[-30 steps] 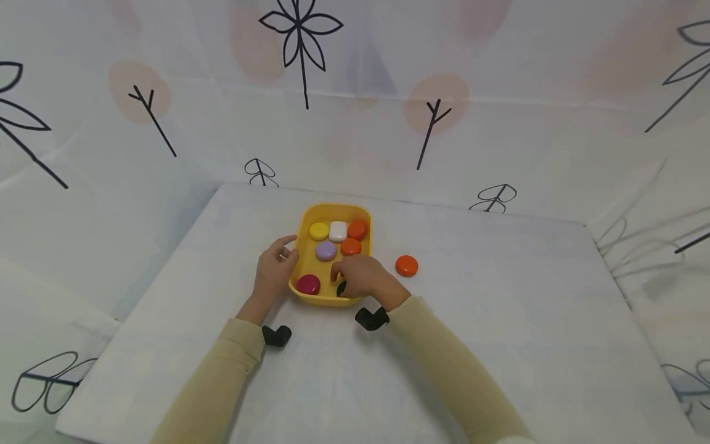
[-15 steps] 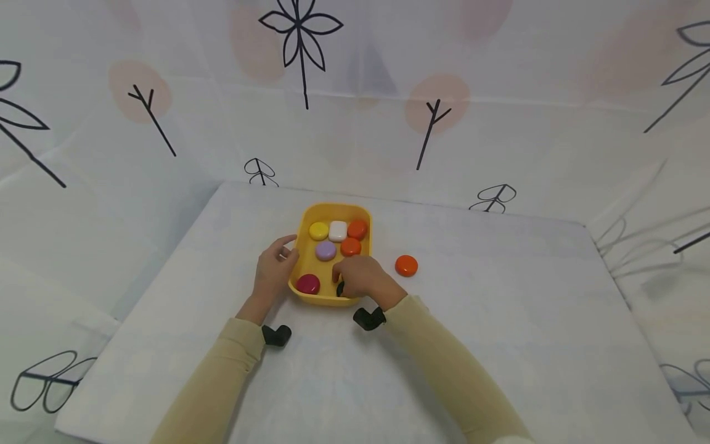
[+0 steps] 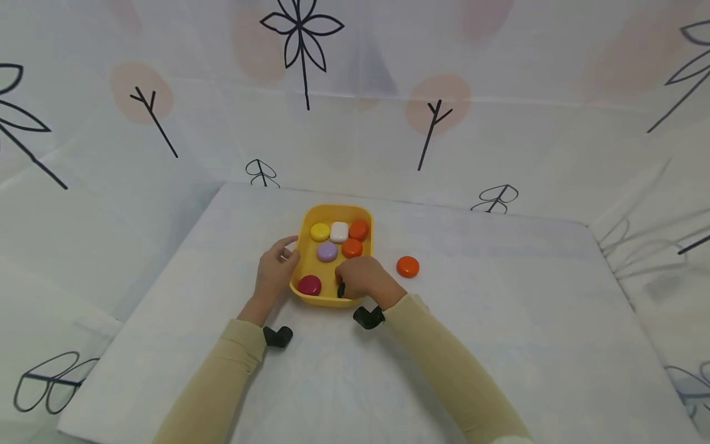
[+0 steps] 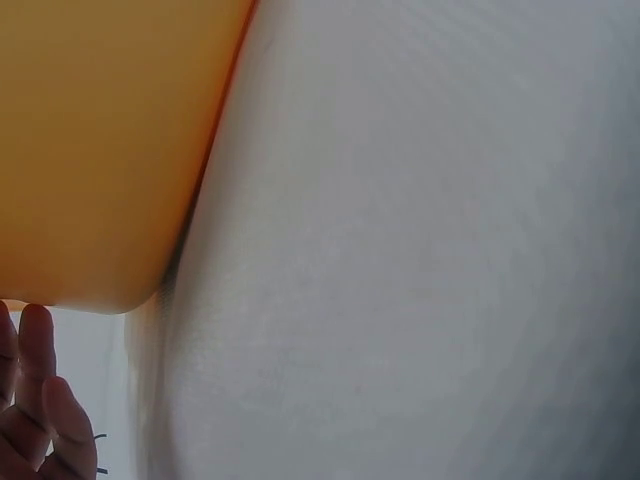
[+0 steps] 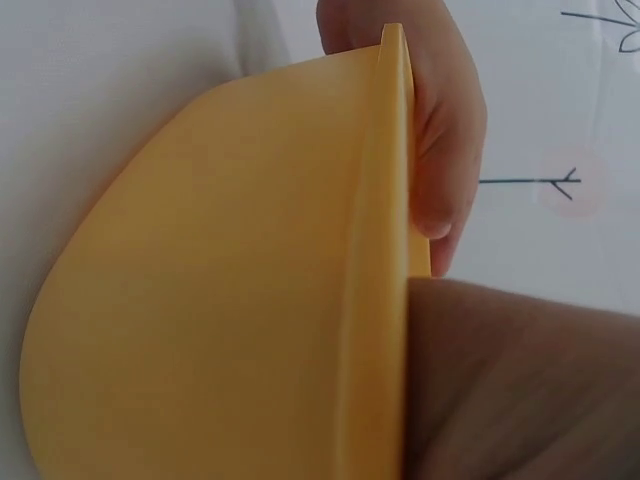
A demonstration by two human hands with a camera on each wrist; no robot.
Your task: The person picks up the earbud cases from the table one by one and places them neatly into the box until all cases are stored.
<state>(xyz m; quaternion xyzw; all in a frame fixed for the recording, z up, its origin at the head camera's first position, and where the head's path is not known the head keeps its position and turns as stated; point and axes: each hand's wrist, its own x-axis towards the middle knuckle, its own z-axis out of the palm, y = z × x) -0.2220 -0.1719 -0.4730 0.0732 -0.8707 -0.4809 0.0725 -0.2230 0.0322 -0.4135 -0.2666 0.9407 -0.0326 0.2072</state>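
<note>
A yellow tray [image 3: 331,302] with rounded corners lies on the table. My left hand [image 3: 273,269] holds its left side by the rim, thumb at the edge; in the left wrist view fingertips [image 4: 36,325] touch its outer wall. My right hand [image 3: 363,275] reaches into the near right corner, fingers bent down, pinching a dark green rounded piece [image 3: 341,290] mostly hidden by them. Inside the tray are a crimson piece [image 3: 309,285], a lilac one [image 3: 327,251], a yellow one [image 3: 320,232], a white one [image 3: 339,232] and two orange-red ones [image 3: 359,230].
One orange disc [image 3: 407,266] lies on the white cloth right of the tray. Black wrist cameras [image 3: 278,337] jut from both wrists. A patterned white cloth wall [image 3: 355,142] rises behind the table.
My right hand's fingers have drawn in around the dark green piece with a slight shift, staying in the same corner. The left hand and the other pieces hold their places.
</note>
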